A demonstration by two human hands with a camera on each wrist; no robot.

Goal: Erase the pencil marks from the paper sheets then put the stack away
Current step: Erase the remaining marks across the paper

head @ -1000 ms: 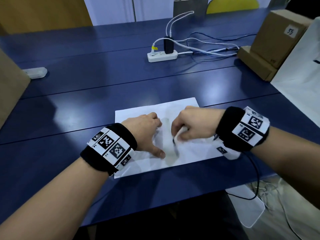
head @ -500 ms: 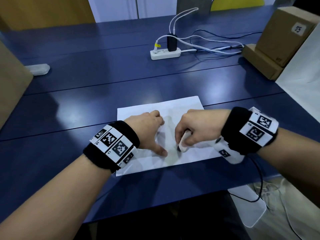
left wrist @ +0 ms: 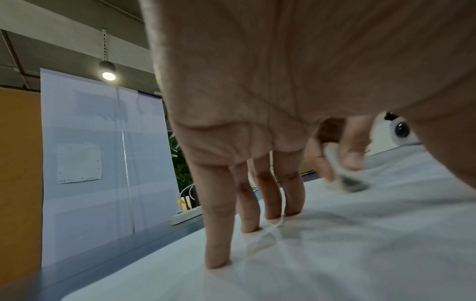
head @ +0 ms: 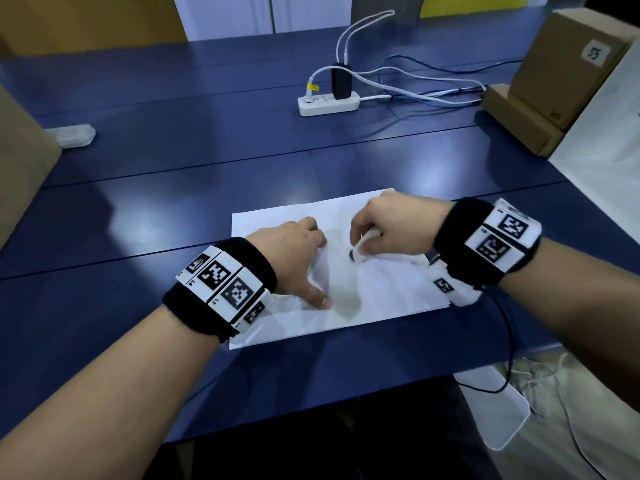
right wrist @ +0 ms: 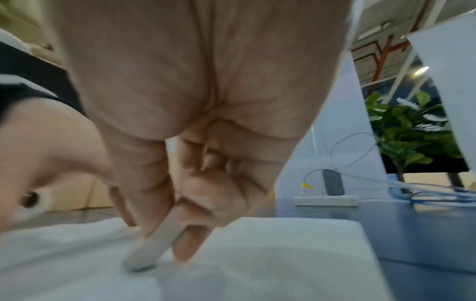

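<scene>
A white paper sheet (head: 349, 292) lies on the blue table (head: 207, 174), slightly wrinkled. My left hand (head: 304, 265) presses it flat, fingers (left wrist: 219, 224) straight and spread on the paper (left wrist: 335, 254), thumb near the front. To its right, my right hand (head: 367, 237) pinches a white eraser (head: 360, 249) whose dark tip touches the sheet. The left wrist view shows the eraser (left wrist: 342, 179) blurred. In the right wrist view the eraser (right wrist: 152, 246) sits between thumb and fingers (right wrist: 190, 230), its end on the paper (right wrist: 270, 254). No pencil marks are plainly visible.
A white power strip (head: 328, 105) with a black adapter and loose cables lies at the back. Cardboard boxes (head: 568, 71) stand back right, beside a white panel (head: 616, 150). A brown box (head: 20, 161) and a small clear case (head: 74, 135) are at the left.
My right hand has moved the eraser up the sheet, away from me. The left hand still presses the paper in the same spot.
</scene>
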